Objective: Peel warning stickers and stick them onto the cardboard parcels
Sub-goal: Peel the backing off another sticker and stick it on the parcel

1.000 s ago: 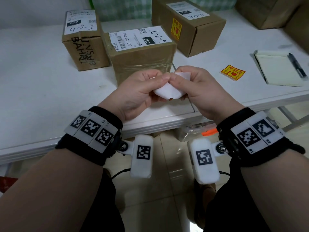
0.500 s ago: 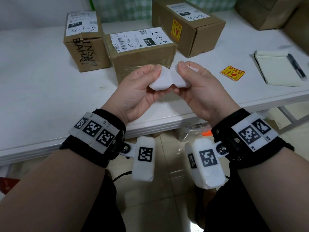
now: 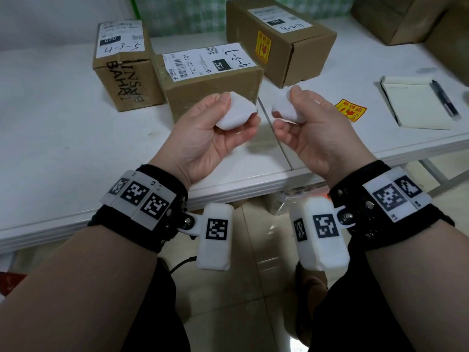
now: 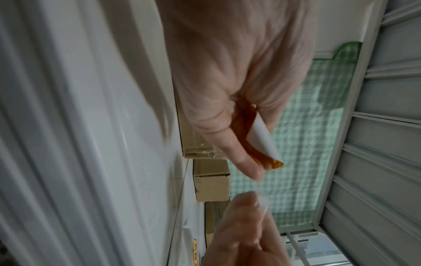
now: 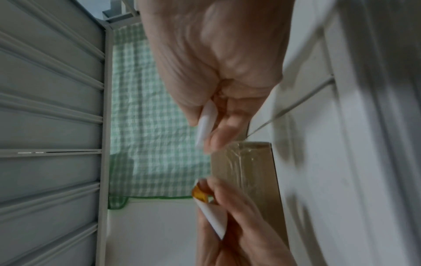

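Observation:
My left hand point(image 3: 238, 109) pinches a curled warning sticker point(image 3: 232, 120), white on the side facing me; its orange-yellow face shows in the left wrist view point(image 4: 250, 144). My right hand point(image 3: 285, 110) pinches a separate white backing paper point(image 3: 290, 115), seen as a white strip point(image 5: 205, 124) in the right wrist view. The two pieces are apart, above the table's front edge. Just behind my hands stands the middle cardboard parcel point(image 3: 210, 90), with a second parcel point(image 3: 124, 72) to its left. A third parcel point(image 3: 279, 39) behind bears a yellow sticker point(image 3: 263, 47).
A loose yellow-and-red sticker point(image 3: 350, 110) lies on the white table point(image 3: 63, 123) right of my right hand. Further right are a notepad point(image 3: 413, 105) and a pen point(image 3: 445, 97). More cardboard boxes point(image 3: 406, 19) stand at the back right.
A second ago both hands held one white piece together. They have since pulled apart sideways, the sticker staying in the left hand and the backing in the right.

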